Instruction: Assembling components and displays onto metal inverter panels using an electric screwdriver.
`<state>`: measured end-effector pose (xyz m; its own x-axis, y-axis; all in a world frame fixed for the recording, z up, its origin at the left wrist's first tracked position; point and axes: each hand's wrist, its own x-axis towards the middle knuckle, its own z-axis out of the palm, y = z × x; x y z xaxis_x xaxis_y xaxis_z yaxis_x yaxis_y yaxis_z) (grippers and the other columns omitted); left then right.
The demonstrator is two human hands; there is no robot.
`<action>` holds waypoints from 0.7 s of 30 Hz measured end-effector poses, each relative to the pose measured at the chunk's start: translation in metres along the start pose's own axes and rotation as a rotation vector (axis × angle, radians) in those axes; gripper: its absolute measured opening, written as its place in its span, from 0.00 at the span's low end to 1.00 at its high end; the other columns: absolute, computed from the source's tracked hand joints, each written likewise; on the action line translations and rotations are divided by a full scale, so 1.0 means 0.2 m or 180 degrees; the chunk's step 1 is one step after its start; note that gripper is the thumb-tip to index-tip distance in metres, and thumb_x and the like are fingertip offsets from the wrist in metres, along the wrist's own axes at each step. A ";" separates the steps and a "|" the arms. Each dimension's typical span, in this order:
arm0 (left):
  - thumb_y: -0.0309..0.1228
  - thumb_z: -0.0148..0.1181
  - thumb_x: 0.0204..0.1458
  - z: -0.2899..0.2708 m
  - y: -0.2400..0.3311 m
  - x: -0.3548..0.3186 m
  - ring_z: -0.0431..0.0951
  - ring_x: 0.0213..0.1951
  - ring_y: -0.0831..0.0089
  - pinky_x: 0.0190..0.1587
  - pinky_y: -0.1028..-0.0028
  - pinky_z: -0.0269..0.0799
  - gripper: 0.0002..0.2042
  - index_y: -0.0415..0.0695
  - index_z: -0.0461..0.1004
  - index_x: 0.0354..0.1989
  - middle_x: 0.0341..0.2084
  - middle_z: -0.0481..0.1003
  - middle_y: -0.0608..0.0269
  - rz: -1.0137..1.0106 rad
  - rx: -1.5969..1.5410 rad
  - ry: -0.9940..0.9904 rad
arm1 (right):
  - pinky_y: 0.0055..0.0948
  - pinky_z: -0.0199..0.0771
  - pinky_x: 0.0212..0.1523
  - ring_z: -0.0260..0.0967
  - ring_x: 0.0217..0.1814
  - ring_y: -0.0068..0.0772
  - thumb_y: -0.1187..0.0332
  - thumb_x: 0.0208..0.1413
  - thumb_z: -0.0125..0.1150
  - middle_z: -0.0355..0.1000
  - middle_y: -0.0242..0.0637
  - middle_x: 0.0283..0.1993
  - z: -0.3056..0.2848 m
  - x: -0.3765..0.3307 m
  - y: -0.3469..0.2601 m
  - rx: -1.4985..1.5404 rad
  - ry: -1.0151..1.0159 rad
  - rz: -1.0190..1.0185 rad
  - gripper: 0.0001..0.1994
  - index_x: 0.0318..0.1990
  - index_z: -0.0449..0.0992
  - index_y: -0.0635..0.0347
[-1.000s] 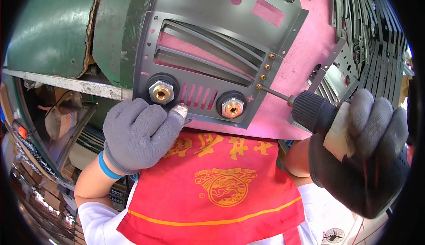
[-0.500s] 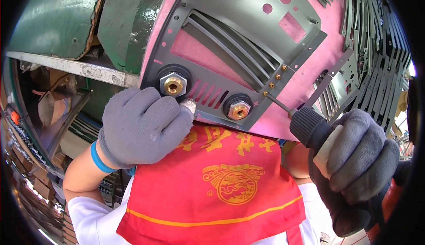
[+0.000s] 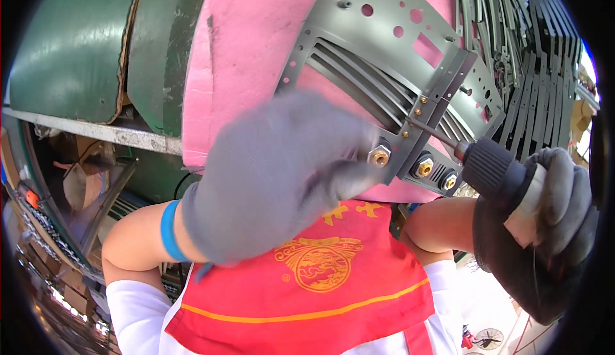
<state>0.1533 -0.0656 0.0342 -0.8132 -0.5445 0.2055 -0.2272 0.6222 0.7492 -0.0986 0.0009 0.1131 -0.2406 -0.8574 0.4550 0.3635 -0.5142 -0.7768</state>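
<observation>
A dark grey metal panel (image 3: 346, 25) with louvres, round holes and a rectangular cut-out lies tilted on a pink padded surface (image 3: 246, 34). Small brass screws (image 3: 418, 111) sit along its right edge. My gloved right hand (image 3: 564, 207) grips a black power screwdriver (image 3: 493, 166), its thin bit reaching to that screw row. Over the panel's lower left is my gloved left hand (image 3: 275, 163), smeared by motion and hiding part of the panel. Its fingertips are beside a brass fitting (image 3: 379, 157) with a hex nut. Whether it holds anything is unclear.
A second similar panel (image 3: 477, 118) lies against the first one's right edge, with brass fittings (image 3: 425, 167) near me. Many grey metal strips (image 3: 538, 92) stand stacked at the far right. Green sheets (image 3: 70, 47) and a metal rail (image 3: 96, 129) are on the left.
The first panel has shifted right and away from me, now meeting the second panel. My left hand has moved right across it. The screwdriver has also moved slightly right.
</observation>
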 end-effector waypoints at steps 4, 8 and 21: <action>0.29 0.48 0.58 -0.08 0.04 0.19 0.68 0.29 0.79 0.34 0.77 0.68 0.18 0.37 0.70 0.55 0.35 0.72 0.64 -0.2832 -0.3626 0.0106 | 0.13 0.62 0.29 0.64 0.21 0.10 0.73 0.36 0.70 0.67 0.16 0.19 0.03 0.01 -0.02 0.0034 0.0395 -0.0183 0.15 0.20 0.66 0.45; 0.28 0.42 0.60 -0.01 0.02 0.22 0.68 0.34 0.80 0.37 0.79 0.69 0.20 0.36 0.65 0.61 0.42 0.72 0.60 -0.3026 -0.4816 -0.0234 | 0.15 0.60 0.31 0.62 0.22 0.10 0.73 0.37 0.66 0.66 0.16 0.20 0.06 0.01 -0.03 0.0102 0.0690 -0.0382 0.13 0.20 0.65 0.45; 0.46 0.43 0.66 0.06 -0.04 0.26 0.61 0.18 0.84 0.24 0.82 0.62 0.24 0.40 0.63 0.61 0.37 0.77 0.57 -0.2662 -0.4868 -0.0270 | 0.18 0.60 0.34 0.61 0.24 0.12 0.71 0.37 0.61 0.66 0.17 0.21 0.19 0.06 0.08 0.0228 0.0679 -0.0873 0.09 0.21 0.65 0.46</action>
<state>0.1067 -0.0911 0.0313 -0.7856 -0.3546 -0.5071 0.0620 -0.8605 0.5057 -0.0622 -0.0181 0.1221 -0.5179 -0.6672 0.5354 0.3196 -0.7314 -0.6024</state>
